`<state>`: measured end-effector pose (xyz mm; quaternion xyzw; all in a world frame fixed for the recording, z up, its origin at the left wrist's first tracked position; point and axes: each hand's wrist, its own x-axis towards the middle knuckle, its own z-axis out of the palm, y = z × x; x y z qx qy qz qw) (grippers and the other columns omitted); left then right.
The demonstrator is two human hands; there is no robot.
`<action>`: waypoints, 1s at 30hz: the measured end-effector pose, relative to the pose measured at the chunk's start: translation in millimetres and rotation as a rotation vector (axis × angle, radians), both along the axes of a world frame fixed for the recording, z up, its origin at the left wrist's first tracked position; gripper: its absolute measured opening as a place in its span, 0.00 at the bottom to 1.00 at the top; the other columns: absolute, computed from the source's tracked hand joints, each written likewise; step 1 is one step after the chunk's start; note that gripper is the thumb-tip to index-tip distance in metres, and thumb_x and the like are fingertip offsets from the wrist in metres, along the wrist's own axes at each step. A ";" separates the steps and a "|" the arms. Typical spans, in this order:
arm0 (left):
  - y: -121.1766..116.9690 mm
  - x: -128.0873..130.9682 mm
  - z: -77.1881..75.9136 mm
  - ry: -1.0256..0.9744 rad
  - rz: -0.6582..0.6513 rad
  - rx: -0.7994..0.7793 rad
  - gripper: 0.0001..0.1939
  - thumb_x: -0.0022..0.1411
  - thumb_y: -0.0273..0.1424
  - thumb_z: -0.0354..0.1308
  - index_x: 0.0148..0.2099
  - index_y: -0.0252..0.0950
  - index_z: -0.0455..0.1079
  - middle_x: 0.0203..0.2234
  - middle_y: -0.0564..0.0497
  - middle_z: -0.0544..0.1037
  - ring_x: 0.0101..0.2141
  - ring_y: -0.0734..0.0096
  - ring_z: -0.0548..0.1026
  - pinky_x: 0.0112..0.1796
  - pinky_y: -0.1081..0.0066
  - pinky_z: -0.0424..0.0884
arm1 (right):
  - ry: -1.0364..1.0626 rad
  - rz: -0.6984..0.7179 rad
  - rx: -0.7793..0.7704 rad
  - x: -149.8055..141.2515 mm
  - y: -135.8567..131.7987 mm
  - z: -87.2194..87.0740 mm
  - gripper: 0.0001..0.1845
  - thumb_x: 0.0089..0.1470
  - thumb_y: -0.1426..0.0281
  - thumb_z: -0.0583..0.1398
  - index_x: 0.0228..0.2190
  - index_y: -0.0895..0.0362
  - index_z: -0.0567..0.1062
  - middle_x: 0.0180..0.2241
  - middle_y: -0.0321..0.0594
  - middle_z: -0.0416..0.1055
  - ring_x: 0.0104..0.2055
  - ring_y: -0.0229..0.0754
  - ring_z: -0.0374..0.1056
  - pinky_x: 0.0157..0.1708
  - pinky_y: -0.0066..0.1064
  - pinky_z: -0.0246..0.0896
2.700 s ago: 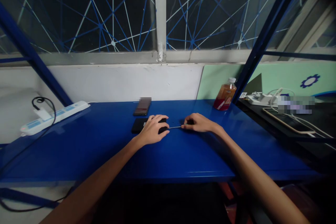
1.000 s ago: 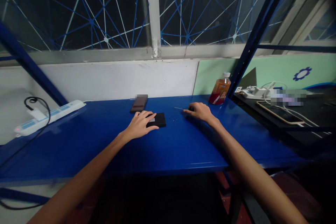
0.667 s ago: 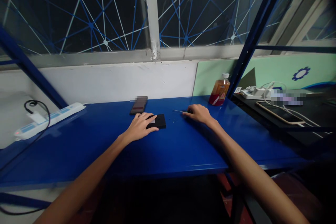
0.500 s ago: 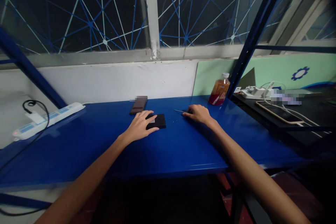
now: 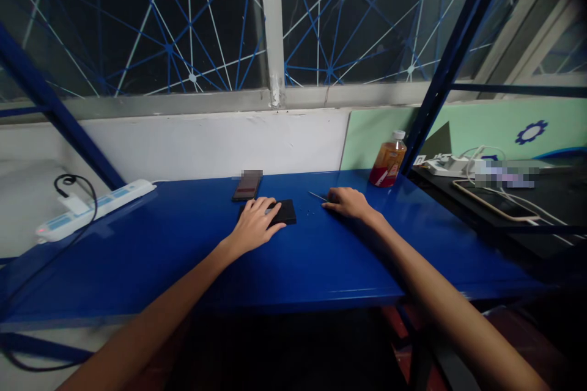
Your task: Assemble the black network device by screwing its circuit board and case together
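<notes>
The right hand's [image 5: 347, 203] grip is closed on a thin, straight, silvery tool [image 5: 317, 197], handle hidden, tip pointing far-left. The left hand [image 5: 257, 223], grip loosely spread, rests over a flat, rectangular black block [image 5: 287, 212] mid-table, just near of a dark phone [image 5: 248, 186].

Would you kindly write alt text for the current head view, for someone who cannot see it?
A left hand rests on a flat black box on a blue table; the right hand holds a thin tool, with tiny bits between. Behind are a dark phone and a drink bottle; a white power strip lies at left.
</notes>
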<state>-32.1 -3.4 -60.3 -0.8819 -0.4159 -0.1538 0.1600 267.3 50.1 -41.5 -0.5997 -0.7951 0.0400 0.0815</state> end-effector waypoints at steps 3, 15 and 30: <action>1.8 2.5 0.3 -0.021 0.001 -0.024 0.28 0.70 0.48 0.43 0.61 0.35 0.63 0.55 0.37 0.68 0.56 0.50 0.64 0.52 0.52 0.61 | 0.011 0.008 -0.007 0.3 -0.1 0.5 0.17 0.56 0.54 0.59 0.38 0.53 0.75 0.39 0.43 0.77 0.38 0.46 0.72 0.26 0.29 0.51; 19.6 30.1 4.8 -0.073 -0.024 -0.163 0.29 0.66 0.52 0.48 0.60 0.39 0.65 0.57 0.40 0.68 0.55 0.49 0.68 0.50 0.52 0.62 | -0.004 -0.001 -0.013 0.0 0.1 2.2 0.17 0.55 0.54 0.59 0.39 0.52 0.76 0.39 0.43 0.77 0.40 0.47 0.72 0.27 0.29 0.54; 21.5 25.0 5.2 -0.080 -0.044 -0.164 0.30 0.65 0.53 0.50 0.61 0.40 0.65 0.58 0.42 0.68 0.55 0.51 0.67 0.52 0.53 0.61 | -0.019 -0.011 0.016 -1.1 -2.0 2.3 0.15 0.57 0.55 0.58 0.38 0.52 0.75 0.39 0.43 0.77 0.40 0.47 0.71 0.28 0.29 0.54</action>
